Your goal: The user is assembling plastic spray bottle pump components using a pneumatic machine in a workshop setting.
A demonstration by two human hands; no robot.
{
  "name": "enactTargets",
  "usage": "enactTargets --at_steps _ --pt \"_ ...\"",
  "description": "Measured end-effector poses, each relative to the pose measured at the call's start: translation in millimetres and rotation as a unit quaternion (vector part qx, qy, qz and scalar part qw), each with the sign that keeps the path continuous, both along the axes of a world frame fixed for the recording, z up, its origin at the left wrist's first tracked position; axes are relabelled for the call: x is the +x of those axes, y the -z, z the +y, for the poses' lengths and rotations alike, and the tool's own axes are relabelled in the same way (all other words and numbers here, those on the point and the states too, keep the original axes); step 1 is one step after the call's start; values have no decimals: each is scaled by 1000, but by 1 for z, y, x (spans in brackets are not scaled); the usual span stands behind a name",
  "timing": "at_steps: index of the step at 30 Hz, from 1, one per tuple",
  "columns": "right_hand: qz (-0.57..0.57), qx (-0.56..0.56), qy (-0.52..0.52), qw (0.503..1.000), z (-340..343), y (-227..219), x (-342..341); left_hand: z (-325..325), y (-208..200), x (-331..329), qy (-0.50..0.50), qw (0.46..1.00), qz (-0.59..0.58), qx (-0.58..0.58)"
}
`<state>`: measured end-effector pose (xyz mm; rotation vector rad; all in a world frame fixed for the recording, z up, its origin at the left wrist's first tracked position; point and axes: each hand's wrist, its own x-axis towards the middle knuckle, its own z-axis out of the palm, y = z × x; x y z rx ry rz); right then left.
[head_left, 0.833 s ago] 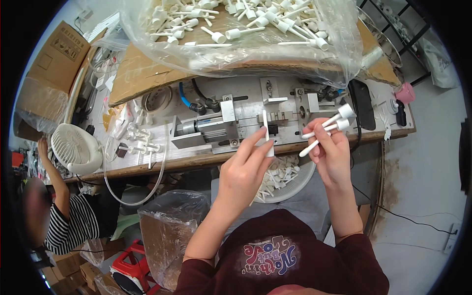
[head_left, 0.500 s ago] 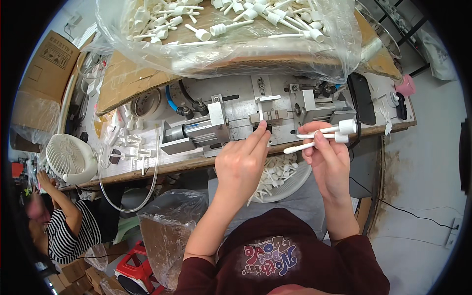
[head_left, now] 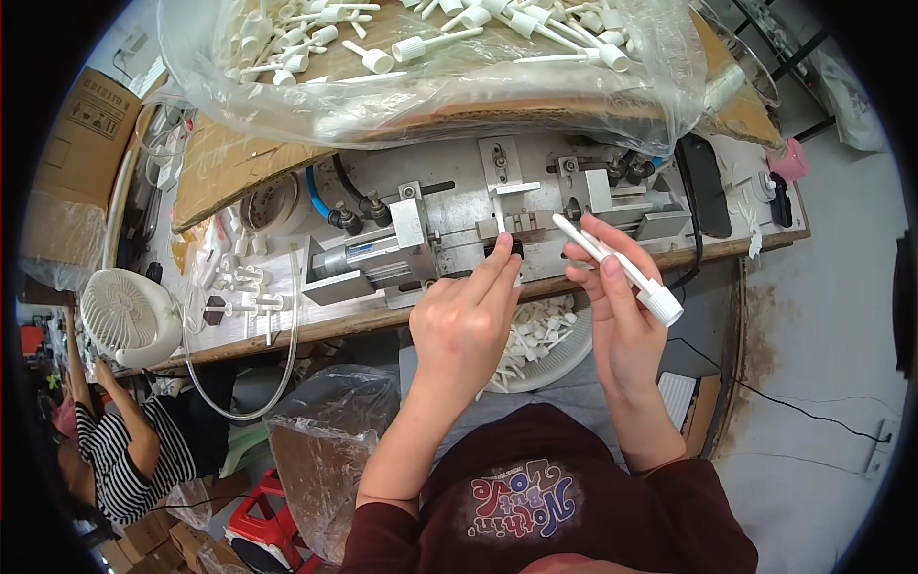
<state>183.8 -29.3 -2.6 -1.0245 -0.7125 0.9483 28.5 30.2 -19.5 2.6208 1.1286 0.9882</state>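
Observation:
My left hand (head_left: 464, 320) reaches to the metal fixture at the table's front, index finger stretched out over a thin white stick (head_left: 500, 214). The stick's end shows beyond the fingertip, near a pale stop plate; the rest is hidden under the fingers, which seem to hold it against the fixture block (head_left: 526, 226). To its right, my right hand (head_left: 622, 330) is raised, thumb and fingers closed around a white capped applicator (head_left: 662, 302). Its ribbed cap points down toward me and its rod points up-left. A second rod seems to lie alongside, partly hidden.
Two metal cylinder units (head_left: 378, 256) flank the fixture. Behind stands cardboard (head_left: 239, 158) with a clear bag (head_left: 411, 115) of white applicators. A white basket (head_left: 569, 354) of applicators sits below the table edge. A fan (head_left: 129, 316) stands left; a person in stripes (head_left: 158, 450) sits beyond.
In my right hand the applicator has swung round, its cap from pointing right to pointing down toward me. My left hand stays at the fixture. The view has shifted slightly.

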Motion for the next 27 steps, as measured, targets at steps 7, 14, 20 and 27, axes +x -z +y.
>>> enactTargets --at_steps 7,14,20,27 --pt "44 3 4 999 2 6 -20 -17 -7 13 49 989 -139 15" --pt "118 -7 -49 992 -3 13 -38 -21 -5 15 76 978 -192 -24" --pt "-91 39 35 995 0 26 -19 -15 -4 -4 59 988 -127 -68" --pt "-147 118 31 982 -6 33 -5 -3 2 -6 29 999 18 7"
